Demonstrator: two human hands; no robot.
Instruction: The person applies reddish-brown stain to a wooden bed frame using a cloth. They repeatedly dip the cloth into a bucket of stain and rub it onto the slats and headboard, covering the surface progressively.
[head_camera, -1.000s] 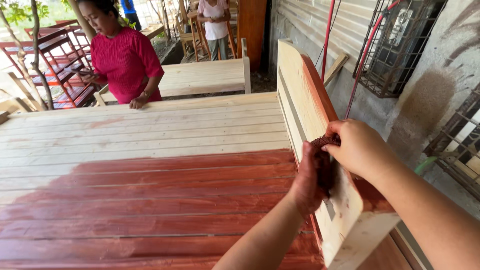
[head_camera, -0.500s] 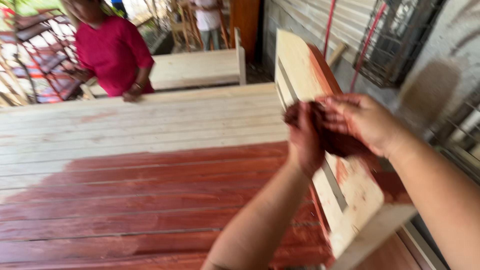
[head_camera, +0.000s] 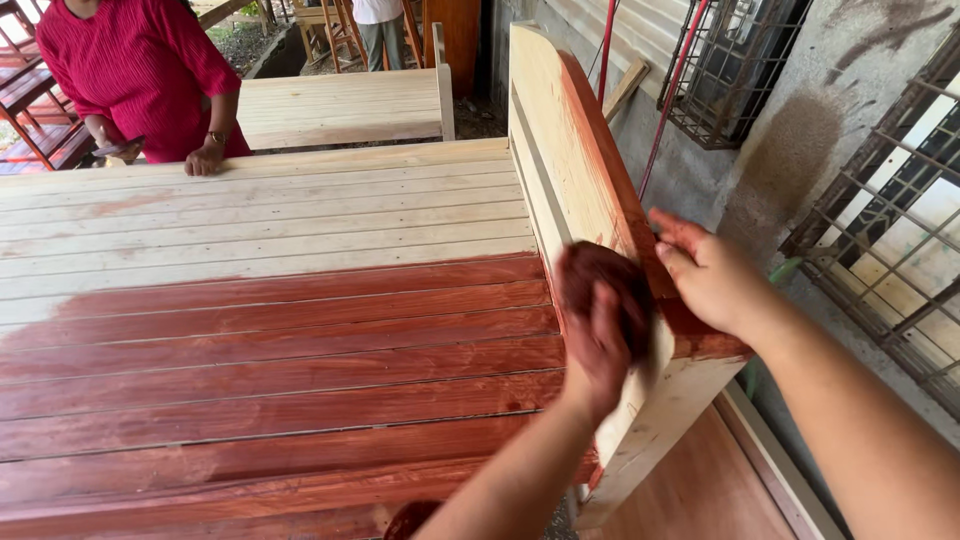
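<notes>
Daylight falls on a rough grey concrete wall (head_camera: 800, 130) with metal window grilles (head_camera: 890, 230). Behind stand a pale wooden bench (head_camera: 340, 105), dark red chairs (head_camera: 30, 110), and corrugated sheeting (head_camera: 590, 20).

no packages, labels, signs or screens show anywhere in this view.
</notes>
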